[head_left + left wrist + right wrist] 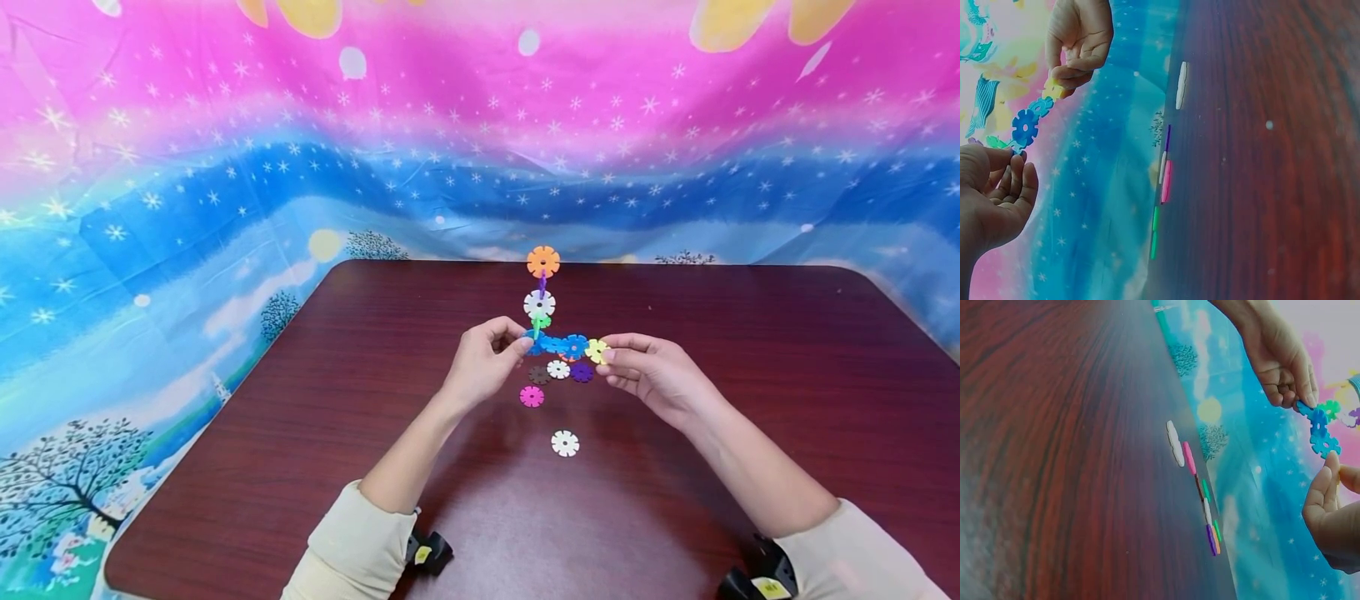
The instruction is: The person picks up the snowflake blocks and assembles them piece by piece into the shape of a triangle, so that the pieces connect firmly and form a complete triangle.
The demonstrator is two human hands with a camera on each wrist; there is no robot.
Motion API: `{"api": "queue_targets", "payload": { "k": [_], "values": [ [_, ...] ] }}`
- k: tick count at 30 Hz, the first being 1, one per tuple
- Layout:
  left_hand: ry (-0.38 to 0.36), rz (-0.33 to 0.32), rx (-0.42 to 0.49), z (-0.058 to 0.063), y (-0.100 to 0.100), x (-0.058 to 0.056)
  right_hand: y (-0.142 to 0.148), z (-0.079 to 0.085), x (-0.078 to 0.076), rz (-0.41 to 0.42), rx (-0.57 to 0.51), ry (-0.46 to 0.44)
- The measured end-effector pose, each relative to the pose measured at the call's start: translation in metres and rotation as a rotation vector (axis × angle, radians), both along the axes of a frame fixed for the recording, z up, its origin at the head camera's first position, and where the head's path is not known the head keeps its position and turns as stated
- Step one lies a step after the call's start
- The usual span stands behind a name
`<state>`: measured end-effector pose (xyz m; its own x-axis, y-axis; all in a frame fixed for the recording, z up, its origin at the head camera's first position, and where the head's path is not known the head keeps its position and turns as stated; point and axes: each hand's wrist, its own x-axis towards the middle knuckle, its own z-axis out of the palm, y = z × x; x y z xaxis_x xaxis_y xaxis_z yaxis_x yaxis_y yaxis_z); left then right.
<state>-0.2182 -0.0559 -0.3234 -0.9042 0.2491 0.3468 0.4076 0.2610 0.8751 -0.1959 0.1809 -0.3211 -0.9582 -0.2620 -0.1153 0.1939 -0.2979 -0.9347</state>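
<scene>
My left hand [483, 357] pinches the left end of a row of joined blue notched discs [575, 347], held up above the table. A yellow notched disc [597, 351] is pinched by my right hand [651, 372] at the row's right end, against the last blue disc. From the left end a chain rises: a green disc [541, 322], a white disc [539, 304], a purple disc [542, 285] seen edge-on, and an orange disc [543, 262] on top. In the right wrist view, the right fingers hide the yellow disc.
Loose discs lie on the dark red-brown table [337, 433] below the hands: white [558, 369], purple [581, 372], brown [539, 375] and pink [532, 397]. Nearer to me lies another white disc [565, 443]. A printed cloth [450, 183] hangs behind the table.
</scene>
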Motion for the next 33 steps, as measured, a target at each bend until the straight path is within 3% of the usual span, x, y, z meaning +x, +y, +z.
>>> {"api": "queue_targets", "payload": {
  "k": [10, 27, 33],
  "values": [
    [0.053, 0.004, -0.042, -0.0011, 0.0013, 0.0022, -0.0015, 0.0023, 0.0007, -0.022, 0.048, -0.002],
    [0.039, 0.003, -0.013, -0.0033, 0.0003, 0.0005, -0.0021, 0.0065, -0.0029, 0.036, 0.085, -0.011],
    [-0.006, 0.011, 0.027, -0.0038, -0.0007, 0.0009, -0.0030, 0.0073, -0.0043, 0.027, 0.141, 0.030]
  ]
}}
